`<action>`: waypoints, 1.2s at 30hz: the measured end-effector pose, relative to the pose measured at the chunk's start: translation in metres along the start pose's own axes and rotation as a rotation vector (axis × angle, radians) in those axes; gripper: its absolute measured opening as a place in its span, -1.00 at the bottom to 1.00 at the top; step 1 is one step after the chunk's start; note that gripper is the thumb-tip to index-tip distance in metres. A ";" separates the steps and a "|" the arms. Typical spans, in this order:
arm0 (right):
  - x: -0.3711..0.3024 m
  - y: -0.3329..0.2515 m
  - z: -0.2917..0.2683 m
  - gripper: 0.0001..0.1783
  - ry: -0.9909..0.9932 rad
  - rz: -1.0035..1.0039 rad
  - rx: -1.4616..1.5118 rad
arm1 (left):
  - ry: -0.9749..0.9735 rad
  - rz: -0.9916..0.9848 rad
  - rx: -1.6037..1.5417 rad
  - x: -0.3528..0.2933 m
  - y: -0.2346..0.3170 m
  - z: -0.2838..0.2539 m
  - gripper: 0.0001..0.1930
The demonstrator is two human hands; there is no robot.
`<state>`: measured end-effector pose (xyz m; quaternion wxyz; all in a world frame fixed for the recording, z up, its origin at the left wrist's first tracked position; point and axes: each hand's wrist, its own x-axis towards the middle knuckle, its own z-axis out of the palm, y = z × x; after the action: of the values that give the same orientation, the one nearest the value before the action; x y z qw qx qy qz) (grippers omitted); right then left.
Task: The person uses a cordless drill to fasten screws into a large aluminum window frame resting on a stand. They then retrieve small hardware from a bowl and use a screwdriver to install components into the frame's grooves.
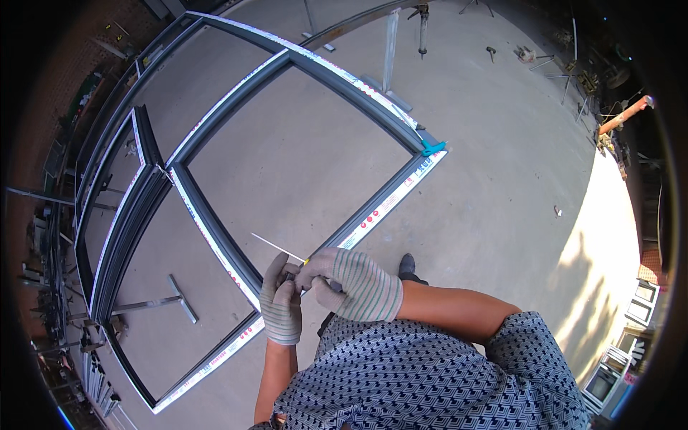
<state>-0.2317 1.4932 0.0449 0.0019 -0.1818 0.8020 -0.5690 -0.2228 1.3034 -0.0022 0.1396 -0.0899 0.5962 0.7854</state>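
Both my hands wear pale striped work gloves and meet in front of my body, above the near edge of a dark grey window frame (276, 64). From my right hand (351, 282) a thin metal rod with a bit of yellow (307, 261) at its base points up and to the left, like a screwdriver. Its handle is hidden in the closed glove. My left hand (281, 304) pinches a small dark piece (290, 275) against the right fingertips; its kind does not show. A teal-handled tool (433, 148) with a thin shaft lies on the frame's right corner.
White printed film (369, 215) covers the frame's outer faces. Metal stands (183, 299) show below and beyond it. A caulking gun (423, 32) is at the far side. More tools and an orange pipe (626, 115) are at the right; small white frames (641, 301) stand lower right.
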 end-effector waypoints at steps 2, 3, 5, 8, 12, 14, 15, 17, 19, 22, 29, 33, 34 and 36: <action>-0.027 0.006 -0.049 -0.83 0.069 0.037 0.037 | -0.141 -0.026 -0.148 0.006 -0.005 0.048 -0.40; -0.036 0.006 -0.073 -0.81 0.110 -0.023 -0.015 | -0.179 -0.022 -0.194 0.008 -0.008 0.071 -0.40; -0.061 0.016 -0.115 -0.83 0.185 0.047 0.007 | -0.278 0.018 -0.236 0.018 -0.015 0.116 -0.41; -0.097 0.033 -0.174 -0.84 0.220 0.111 -0.019 | -0.360 0.004 -0.232 0.028 -0.026 0.181 -0.44; -0.131 0.049 -0.231 -0.84 0.305 0.171 -0.098 | -0.416 -0.035 -0.194 0.044 -0.035 0.256 -0.46; -0.145 0.052 -0.254 -0.84 0.355 0.169 -0.131 | -0.451 -0.096 -0.149 0.049 -0.038 0.287 -0.48; -0.148 0.054 -0.265 -0.84 0.376 0.177 -0.127 | -0.462 -0.118 -0.122 0.053 -0.038 0.299 -0.49; -0.155 0.057 -0.282 -0.83 0.424 0.218 -0.114 | -0.500 -0.174 -0.033 0.058 -0.036 0.323 -0.53; -0.155 0.068 -0.292 -0.82 0.466 0.261 -0.087 | -0.542 -0.154 0.092 0.068 -0.034 0.337 -0.54; -0.157 0.083 -0.316 -0.80 0.518 0.249 -0.120 | -0.667 -0.161 0.087 0.088 -0.036 0.365 -0.58; -0.114 0.127 -0.378 -0.81 0.583 0.283 -0.164 | -0.777 -0.234 0.124 0.156 -0.043 0.425 -0.62; -0.087 0.163 -0.431 -0.83 0.504 0.336 -0.175 | -0.788 -0.276 0.080 0.212 -0.055 0.465 -0.65; -0.074 0.168 -0.444 -0.84 0.479 0.344 -0.188 | -0.772 -0.266 0.068 0.227 -0.056 0.473 -0.65; -0.050 0.180 -0.469 -0.86 0.413 0.335 -0.221 | -0.730 -0.278 0.046 0.253 -0.049 0.487 -0.66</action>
<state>-0.3354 1.9869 0.0359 -0.0873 0.0740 0.8615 -0.4947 -0.4332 1.8125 0.0079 0.4495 0.1188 0.5069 0.7259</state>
